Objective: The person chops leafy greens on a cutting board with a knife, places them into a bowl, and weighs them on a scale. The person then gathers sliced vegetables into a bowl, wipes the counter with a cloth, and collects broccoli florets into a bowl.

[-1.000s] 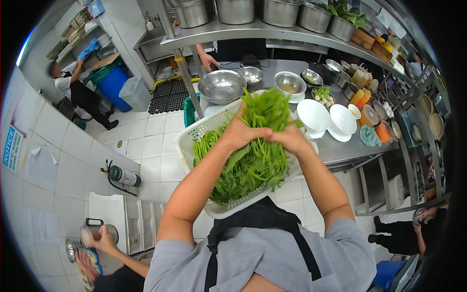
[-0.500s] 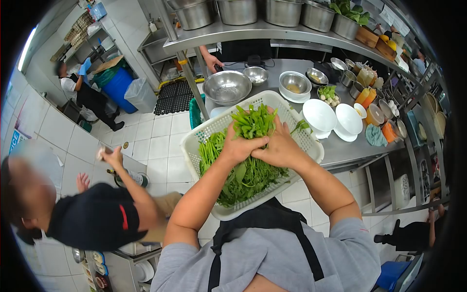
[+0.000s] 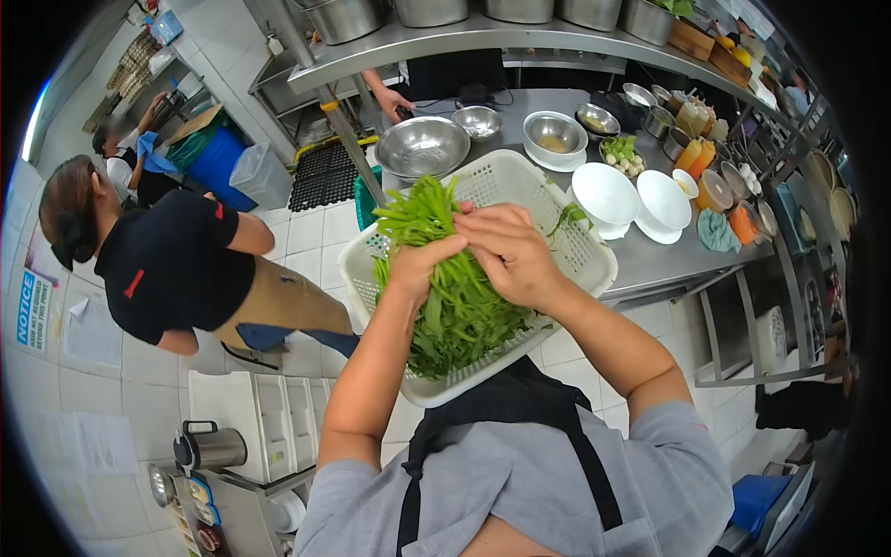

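A bunch of long-stemmed leafy greens (image 3: pixel 464 302) lies in and above a white perforated plastic basket (image 3: pixel 509 172). My left hand (image 3: pixel 419 269) is closed around the stems on the left side, with cut ends sticking up past the thumb. My right hand (image 3: pixel 513 260) presses on the bunch from the right, its fingers held together over the greens and its thumb lower down. Part of the fingers on both hands is hidden in the leaves. A loose leafy sprig (image 3: pixel 568 218) rests near the basket's right rim.
A steel counter (image 3: pixel 650 278) behind the basket bears metal bowls (image 3: pixel 423 147), white bowls (image 3: pixel 605 197) and sauce bottles (image 3: pixel 691 160). A steel shelf (image 3: pixel 520 35) runs above. A person in black (image 3: pixel 176 265) stands at left; another person's hand (image 3: pixel 394 100) shows behind the counter.
My hands have shifted left and turned the greens, so stem ends now point up. The right fingers have moved onto the bunch. The person at left has moved farther back and turned away.
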`<state>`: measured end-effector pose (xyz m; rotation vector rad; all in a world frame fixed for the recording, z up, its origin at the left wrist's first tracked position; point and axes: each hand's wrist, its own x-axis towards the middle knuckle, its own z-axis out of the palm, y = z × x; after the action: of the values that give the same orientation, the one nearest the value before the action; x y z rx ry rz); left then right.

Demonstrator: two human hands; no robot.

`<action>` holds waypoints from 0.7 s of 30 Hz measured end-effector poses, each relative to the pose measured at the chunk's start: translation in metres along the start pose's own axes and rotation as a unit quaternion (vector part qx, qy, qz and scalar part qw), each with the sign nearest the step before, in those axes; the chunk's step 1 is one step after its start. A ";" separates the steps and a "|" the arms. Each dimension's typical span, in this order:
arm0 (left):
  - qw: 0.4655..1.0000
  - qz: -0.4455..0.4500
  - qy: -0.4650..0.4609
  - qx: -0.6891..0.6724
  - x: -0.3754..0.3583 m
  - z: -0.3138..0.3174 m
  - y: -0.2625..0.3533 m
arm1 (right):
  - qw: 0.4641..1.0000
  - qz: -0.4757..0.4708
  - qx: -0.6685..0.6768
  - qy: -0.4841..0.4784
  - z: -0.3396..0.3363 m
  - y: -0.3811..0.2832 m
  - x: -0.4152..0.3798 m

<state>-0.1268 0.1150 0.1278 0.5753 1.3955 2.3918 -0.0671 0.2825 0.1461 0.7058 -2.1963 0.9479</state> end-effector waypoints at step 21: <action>0.911 0.291 0.266 -0.122 -0.218 -0.072 0.118 | 0.866 -0.173 -0.225 -0.413 -0.127 0.198 -0.033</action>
<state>0.0208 -0.0945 0.1591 0.3032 1.1802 3.3414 -0.1371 0.5058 0.1046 1.3798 -2.6995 -0.1259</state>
